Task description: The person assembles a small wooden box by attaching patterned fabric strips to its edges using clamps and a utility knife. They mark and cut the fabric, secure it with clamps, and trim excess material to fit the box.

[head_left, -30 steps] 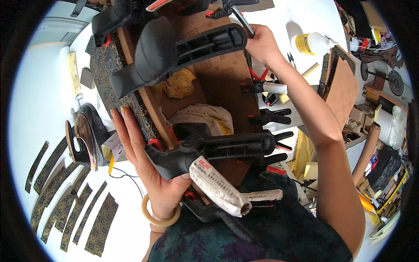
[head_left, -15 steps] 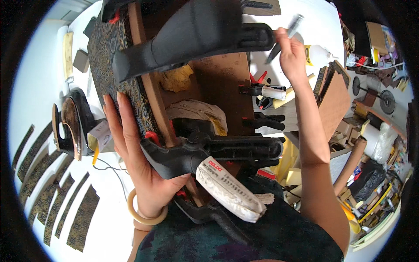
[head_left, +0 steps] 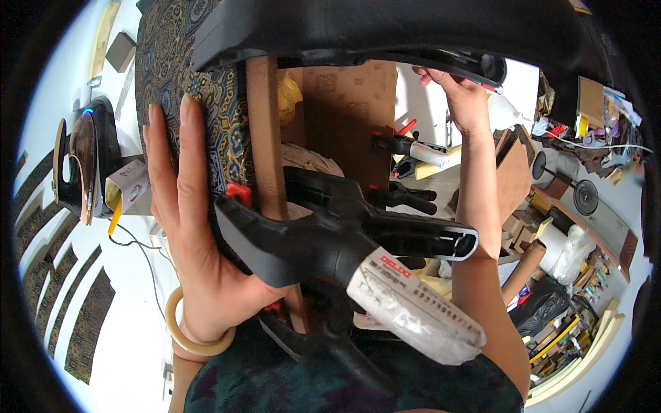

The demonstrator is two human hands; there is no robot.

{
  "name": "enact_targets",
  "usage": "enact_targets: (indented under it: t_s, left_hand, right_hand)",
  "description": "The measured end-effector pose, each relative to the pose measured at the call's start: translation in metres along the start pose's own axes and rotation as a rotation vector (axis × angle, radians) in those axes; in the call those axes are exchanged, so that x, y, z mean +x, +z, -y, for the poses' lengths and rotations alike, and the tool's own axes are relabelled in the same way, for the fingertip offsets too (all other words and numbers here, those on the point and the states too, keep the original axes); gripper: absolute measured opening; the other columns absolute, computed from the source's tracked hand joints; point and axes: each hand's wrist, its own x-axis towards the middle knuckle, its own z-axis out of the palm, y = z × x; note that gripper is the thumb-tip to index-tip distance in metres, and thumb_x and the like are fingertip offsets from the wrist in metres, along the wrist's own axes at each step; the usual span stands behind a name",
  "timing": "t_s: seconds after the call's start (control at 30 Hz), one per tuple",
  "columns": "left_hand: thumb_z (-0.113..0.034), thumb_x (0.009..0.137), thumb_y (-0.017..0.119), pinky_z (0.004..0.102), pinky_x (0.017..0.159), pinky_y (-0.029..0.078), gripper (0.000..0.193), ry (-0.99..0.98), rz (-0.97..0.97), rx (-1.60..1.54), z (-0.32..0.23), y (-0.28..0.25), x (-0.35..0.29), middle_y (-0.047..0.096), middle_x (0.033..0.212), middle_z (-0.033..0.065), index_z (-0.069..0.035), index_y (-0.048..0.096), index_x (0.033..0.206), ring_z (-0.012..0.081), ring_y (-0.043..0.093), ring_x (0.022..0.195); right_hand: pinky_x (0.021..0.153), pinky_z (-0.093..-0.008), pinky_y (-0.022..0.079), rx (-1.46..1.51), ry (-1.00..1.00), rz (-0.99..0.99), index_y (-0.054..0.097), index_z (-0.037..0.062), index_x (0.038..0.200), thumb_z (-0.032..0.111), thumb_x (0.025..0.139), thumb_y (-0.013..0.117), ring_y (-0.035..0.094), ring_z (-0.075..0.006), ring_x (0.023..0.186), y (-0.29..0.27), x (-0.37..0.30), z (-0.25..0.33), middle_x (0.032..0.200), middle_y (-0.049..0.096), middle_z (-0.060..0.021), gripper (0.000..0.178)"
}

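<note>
The left hand (head_left: 196,241) is laying straight fingers against an open, brown, fabric-clad box (head_left: 348,127); right of it, the right hand (head_left: 468,103) is curling, its grasp impossible to tell.

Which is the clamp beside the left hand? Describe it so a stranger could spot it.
Find the dark patterned panel with the left hand laid along it. Right of that hand, a big black clamp crosses the brown strip along the panel's edge. Its white-wrapped handle points to the lower right and looks larger than any other wrapped one in view.
</note>
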Motion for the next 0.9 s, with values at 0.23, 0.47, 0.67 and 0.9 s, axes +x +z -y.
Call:
enact_targets:
  t_s: [0.23,0.47,0.67,0.9]
  left_hand:
    - [-0.062,0.066,0.078,0.0444,0.124,0.014,0.126,0.036,0.017,0.116,-0.004,-0.001,0.001,0.022,0.166,0.0212,0.005,0.025,0.159,0.0338,0.021,0.154]
    - [-0.061,0.065,0.079,0.0467,0.124,0.013,0.125,0.078,0.018,0.150,-0.004,-0.001,0.002,0.023,0.165,0.0227,0.004,0.026,0.158,0.0357,0.021,0.154]
    - [-0.073,0.063,0.075,0.0474,0.124,0.012,0.132,0.067,0.023,0.141,-0.004,0.000,0.002,0.023,0.165,0.0237,0.004,0.025,0.159,0.0366,0.019,0.154]
    - [-0.081,0.062,0.071,0.0476,0.125,0.011,0.137,0.053,0.019,0.183,-0.003,0.002,0.000,0.023,0.165,0.0234,0.004,0.025,0.158,0.0361,0.020,0.154]
  right_hand:
    - [0.081,-0.0293,0.057,0.024,-0.010,0.061,0.074,-0.0001,0.103,0.007,0.088,0.077,0.072,-0.0166,0.083,-0.009,0.021,-0.014,0.092,0.075,-0.0101,0.017]
    - [0.078,-0.0294,0.058,-0.039,0.032,0.179,0.073,-0.0002,0.100,0.001,0.087,0.072,0.072,-0.0168,0.077,-0.016,0.030,-0.019,0.090,0.074,-0.0077,0.013]
    - [0.080,-0.0286,0.058,-0.073,0.050,0.072,0.074,-0.0009,0.100,0.001,0.086,0.074,0.071,-0.0158,0.079,-0.012,0.031,-0.024,0.092,0.075,-0.0080,0.014]
    - [0.083,-0.0290,0.058,-0.021,0.057,0.076,0.074,0.0001,0.106,0.002,0.086,0.077,0.070,-0.0132,0.086,-0.021,0.037,-0.037,0.096,0.075,-0.0069,0.021]
